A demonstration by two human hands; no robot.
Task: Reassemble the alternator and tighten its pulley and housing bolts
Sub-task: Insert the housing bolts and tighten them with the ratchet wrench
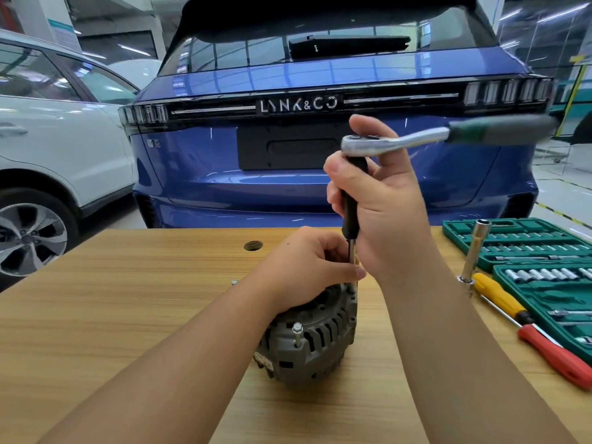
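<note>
Your right hand (381, 200) is gripping the black extension handle under the silver ratchet (394, 143); your left hand (307, 267) is pinching its shaft above the grey ribbed alternator (312, 334) on the wooden bench (128, 315). Keep it plumb on the housing bolt.

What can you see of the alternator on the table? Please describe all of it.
The alternator is a grey, cast-metal-looking housing with slotted vents around its side. It stands on the wooden table, near the front middle. One bolt stands raised at its near edge, not screwed down. The left hand rests on its top and pinches the driver shaft, which meets its far right edge. The top face is mostly hidden.
</note>
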